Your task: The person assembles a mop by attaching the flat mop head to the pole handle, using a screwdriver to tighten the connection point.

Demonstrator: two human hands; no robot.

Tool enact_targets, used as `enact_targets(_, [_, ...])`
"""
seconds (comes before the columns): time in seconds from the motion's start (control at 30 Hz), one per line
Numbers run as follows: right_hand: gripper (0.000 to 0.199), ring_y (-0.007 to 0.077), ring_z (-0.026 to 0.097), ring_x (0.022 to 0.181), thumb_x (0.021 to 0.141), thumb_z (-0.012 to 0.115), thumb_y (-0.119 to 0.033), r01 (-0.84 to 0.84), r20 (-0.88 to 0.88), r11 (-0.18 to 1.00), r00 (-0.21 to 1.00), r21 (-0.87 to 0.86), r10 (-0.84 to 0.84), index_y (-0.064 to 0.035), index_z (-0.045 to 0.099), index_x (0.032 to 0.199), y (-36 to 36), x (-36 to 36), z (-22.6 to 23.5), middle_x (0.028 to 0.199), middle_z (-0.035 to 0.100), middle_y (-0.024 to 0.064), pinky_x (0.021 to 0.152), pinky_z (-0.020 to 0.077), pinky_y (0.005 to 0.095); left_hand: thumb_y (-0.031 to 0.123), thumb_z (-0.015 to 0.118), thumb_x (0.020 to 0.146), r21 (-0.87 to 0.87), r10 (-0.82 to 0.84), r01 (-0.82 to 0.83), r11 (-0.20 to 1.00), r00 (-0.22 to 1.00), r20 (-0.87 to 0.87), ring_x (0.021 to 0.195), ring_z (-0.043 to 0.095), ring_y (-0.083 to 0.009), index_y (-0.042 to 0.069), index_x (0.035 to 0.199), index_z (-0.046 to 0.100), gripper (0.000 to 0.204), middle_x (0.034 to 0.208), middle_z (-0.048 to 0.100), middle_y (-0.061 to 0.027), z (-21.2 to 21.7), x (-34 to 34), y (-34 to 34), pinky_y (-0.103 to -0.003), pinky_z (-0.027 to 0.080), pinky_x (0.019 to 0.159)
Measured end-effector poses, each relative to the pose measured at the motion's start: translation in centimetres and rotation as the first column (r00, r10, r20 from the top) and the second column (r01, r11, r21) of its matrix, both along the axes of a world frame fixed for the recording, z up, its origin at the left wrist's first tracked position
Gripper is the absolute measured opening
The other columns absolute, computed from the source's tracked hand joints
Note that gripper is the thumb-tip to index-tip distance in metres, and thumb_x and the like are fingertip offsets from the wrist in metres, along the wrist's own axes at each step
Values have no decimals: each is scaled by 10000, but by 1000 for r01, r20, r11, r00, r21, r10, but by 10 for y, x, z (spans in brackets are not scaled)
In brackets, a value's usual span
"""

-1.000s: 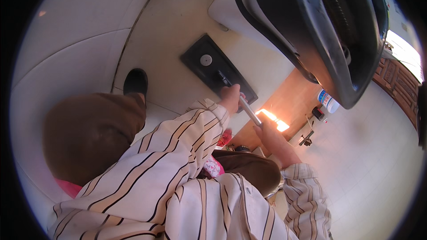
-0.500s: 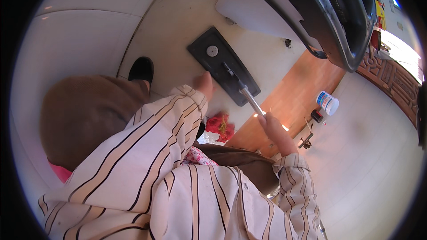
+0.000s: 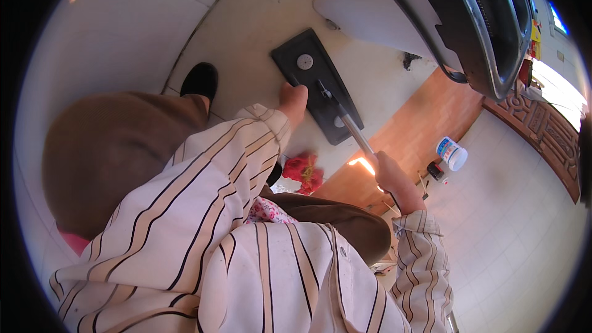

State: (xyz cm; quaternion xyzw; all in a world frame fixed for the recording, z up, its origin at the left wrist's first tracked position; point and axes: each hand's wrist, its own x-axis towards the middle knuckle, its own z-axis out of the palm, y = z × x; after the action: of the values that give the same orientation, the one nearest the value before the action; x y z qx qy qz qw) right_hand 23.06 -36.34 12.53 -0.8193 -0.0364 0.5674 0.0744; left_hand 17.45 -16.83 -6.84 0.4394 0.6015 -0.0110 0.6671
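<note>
Mop point(image 3: 317, 86): flat dark rectangular head, upper centre of the frame, lying flat on the pale floor point(image 3: 265, 6). Two round pale discs on its top face. A metal handle point(image 3: 357, 139) runs from the head's middle down and right toward centre frame.

Left hand point(image 3: 294, 100): centre frame, just left of the mop head, at the end of a striped sleeve point(image 3: 203, 191). It lies against the head's left long edge, touching it. Whether its grip is spread or pressed together, I cannot tell (the fingers are hidden from this angle).

Right hand point(image 3: 388, 176): right of centre, grip wrapped closed around the handle, a little way below the joint with the head.

Shoe point(image 3: 200, 79): black, upper left of centre, on the floor, apart from the mop head.

Red item point(image 3: 305, 172): crumpled, centre frame, on the floor below the mop head and between the two arms (kind unclear).

Wood strip point(image 3: 425, 117): orange-brown flooring band, right of centre, running diagonally beside the handle.

Tub point(image 3: 452, 153): small white and blue container, right of centre, on its side at the edge of the wood strip. A small dark object point(image 3: 435, 171) lies just beside it.

Large black framed object point(image 3: 468, 18): upper right, with a pale panel point(image 3: 364, 9) under it (kind unclear).
</note>
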Motion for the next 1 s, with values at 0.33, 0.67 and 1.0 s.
enact_targets(0.33, [476,179,433,353,922,366,-422,112,-80,988,989,-109,-121,37,436,815,21,10,8,527,461,104,328,353,324,536,587,732,-570,-264,153,807,957,-116,803,556,-242,33,965,511,560,844,565,-119,68,30,-27,-445,435,735])
enact_targets(0.67, [493,422,557,692,910,391,-413,59,49,995,997,-78,-55,70,468,845,17,-24,-6,725,568,277,638,428,451,285,458,878,-683,-249,74,727,955,-162,532,582,-255,-8,1065,376,358,742,532,-145,73,42,-64,-399,532,478])
enact_targets(1.0, [451,187,479,357,916,398,-391,160,-190,968,962,-191,-196,59,404,886,47,17,15,562,495,123,318,372,311,142,421,808,-632,-115,-44,774,971,-208,485,534,-266,-60,895,410,220,647,487,-161,79,54,-65,-379,494,434])
